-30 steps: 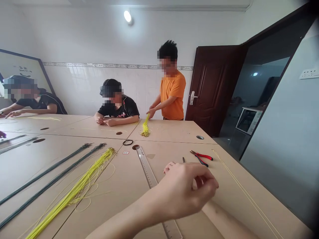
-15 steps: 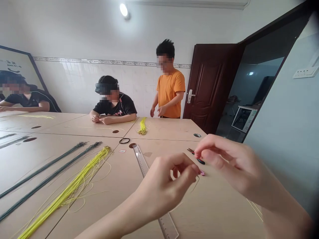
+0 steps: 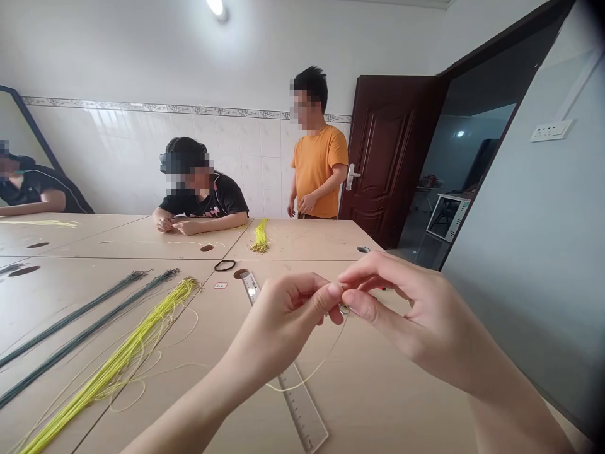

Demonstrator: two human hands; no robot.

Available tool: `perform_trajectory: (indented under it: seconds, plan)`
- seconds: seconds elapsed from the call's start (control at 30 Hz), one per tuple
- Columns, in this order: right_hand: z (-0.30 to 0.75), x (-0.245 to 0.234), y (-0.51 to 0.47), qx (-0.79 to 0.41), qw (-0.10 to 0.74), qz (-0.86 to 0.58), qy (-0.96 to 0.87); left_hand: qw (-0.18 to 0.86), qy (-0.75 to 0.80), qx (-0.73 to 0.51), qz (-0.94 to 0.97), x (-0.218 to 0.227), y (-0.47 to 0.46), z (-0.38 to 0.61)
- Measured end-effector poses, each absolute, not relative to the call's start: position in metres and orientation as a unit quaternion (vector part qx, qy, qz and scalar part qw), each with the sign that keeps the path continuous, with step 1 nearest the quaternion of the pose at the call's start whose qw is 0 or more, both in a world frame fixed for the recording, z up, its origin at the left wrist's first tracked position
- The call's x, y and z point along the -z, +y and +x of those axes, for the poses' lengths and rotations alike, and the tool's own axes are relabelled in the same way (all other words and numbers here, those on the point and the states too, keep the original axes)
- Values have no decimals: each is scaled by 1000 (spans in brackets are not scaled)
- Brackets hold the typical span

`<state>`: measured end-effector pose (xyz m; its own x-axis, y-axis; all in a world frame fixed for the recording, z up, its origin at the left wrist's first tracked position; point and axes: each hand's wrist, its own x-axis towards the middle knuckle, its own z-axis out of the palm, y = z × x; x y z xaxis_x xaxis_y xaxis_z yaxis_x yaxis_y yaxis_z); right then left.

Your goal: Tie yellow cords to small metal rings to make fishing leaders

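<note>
Cord (image 3: 324, 362), thin, pale yellow: likely light, limp; best pinched near its end.
Left hand (image 3: 295, 309): grip pinching cord. Right hand (image 3: 423, 318): fingertips adjoining, hold unclear.

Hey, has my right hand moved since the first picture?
Yes. Your right hand has moved rightward in the view, farther from the ruler, and out from behind your left hand.
</note>
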<state>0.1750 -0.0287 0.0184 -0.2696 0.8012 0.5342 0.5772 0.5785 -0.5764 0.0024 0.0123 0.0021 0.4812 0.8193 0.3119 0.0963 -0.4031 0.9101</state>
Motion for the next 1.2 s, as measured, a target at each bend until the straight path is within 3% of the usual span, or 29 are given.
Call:
perform_trajectory:
  seconds: [0.33,0.7,1.0,1.2]
  plan:
    - [176,-22,-33,-225,408,-417,-780,439,289,-351,775,-2,13,-6]
    - [179,-20,-19,-399,462,-339,-716,557,148,-409,708,1,9,2]
    - [190,-24,-25,-357,409,-397,-740,612,136,-418,657,3,8,8]
    - [181,-23,-20,-306,462,-398,-731,606,172,-413,658,2,9,9]
